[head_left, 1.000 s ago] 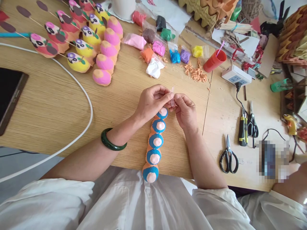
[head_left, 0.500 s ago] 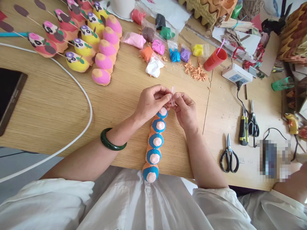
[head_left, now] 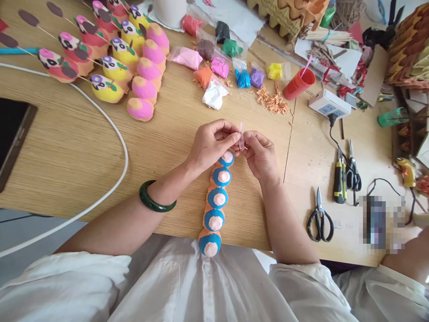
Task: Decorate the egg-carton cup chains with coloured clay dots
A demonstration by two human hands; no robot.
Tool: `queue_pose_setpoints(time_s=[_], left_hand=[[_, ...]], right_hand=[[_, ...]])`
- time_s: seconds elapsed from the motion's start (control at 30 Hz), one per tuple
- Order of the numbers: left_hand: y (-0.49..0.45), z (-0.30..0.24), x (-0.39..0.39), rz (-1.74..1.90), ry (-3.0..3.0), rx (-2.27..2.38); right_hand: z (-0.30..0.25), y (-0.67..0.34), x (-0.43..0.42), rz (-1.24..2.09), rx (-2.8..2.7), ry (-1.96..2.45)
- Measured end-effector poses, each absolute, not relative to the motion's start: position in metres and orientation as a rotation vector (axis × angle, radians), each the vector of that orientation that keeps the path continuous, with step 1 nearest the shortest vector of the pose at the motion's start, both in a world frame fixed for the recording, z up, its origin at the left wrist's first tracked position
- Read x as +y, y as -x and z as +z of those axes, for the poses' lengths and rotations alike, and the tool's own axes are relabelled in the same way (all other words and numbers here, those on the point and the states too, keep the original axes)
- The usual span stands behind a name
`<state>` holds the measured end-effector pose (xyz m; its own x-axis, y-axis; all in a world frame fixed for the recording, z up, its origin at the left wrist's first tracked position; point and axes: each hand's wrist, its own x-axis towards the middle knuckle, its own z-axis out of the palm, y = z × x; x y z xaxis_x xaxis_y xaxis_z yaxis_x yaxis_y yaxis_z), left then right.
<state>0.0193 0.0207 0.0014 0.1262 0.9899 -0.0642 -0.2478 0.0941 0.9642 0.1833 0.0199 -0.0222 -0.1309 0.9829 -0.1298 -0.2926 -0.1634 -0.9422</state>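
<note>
My left hand and my right hand meet at mid-table, each with thumb and fingertips pinched. Between them they hold a small, narrow, see-through plastic bag, standing upright with a pinkish tint low down. Most of the bag is hidden by the fingers. Just beneath runs a strip of egg-carton cups, orange with blue-painted domes and a pale pink dab on each. Its far end lies under the fingertips; its near end reaches past the table edge toward my shirt.
Painted carton figures and pink-topped cups stand at back left. Bags of coloured clay, orange shavings and a red cup lie ahead. Scissors, a utility knife and a power strip are rightward. A white cable curves left.
Both hands keep the same pinch on the bag, with only slight finger movement. The camera view has shifted a little. The carton strip stays in place.
</note>
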Motion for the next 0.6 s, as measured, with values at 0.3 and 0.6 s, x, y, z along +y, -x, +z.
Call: queue_pose_setpoints(time_s=[0.3, 0.6], left_hand=[[-0.0189, 0.0003, 0.0205, 1.169, -1.025, 0.964], [-0.0196, -0.0061, 0.0231, 1.199, -1.041, 0.931]], right_hand=[[-0.0216, -0.1842, 0.0198, 1.529, -1.001, 1.038], [-0.0154, -0.1827, 0.0187, 1.579, -0.912, 1.038]])
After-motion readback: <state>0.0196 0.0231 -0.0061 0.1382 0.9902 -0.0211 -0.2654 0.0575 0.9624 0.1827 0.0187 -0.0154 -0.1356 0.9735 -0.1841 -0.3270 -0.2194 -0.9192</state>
